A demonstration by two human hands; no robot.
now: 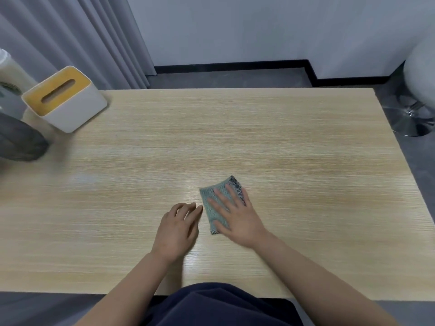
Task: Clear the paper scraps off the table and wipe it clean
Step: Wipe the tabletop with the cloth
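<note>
My right hand (pixel 237 215) lies flat on the cloth (pixel 217 203), low in the middle of the frame. My left hand (pixel 177 228) rests beside it, loose, holding nothing. I see no scraps on the surface (pixel 259 137). If I press too lightly, the cloth could slip out or bunch up and miss spots.

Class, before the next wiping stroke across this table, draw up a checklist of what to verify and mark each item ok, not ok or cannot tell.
1. Right hand pressed flat on the folded cloth: ok.
2. Cloth lying flat on the table: ok.
3. Left hand out of the cloth's way: not ok, its fingertips sit right beside the cloth's left edge.
4. Paper scraps gone from the visible tabletop: ok.
5. Tissue box away from the wiping area: ok, it stands at the far left corner.
6. Surface already clean: cannot tell.
</note>
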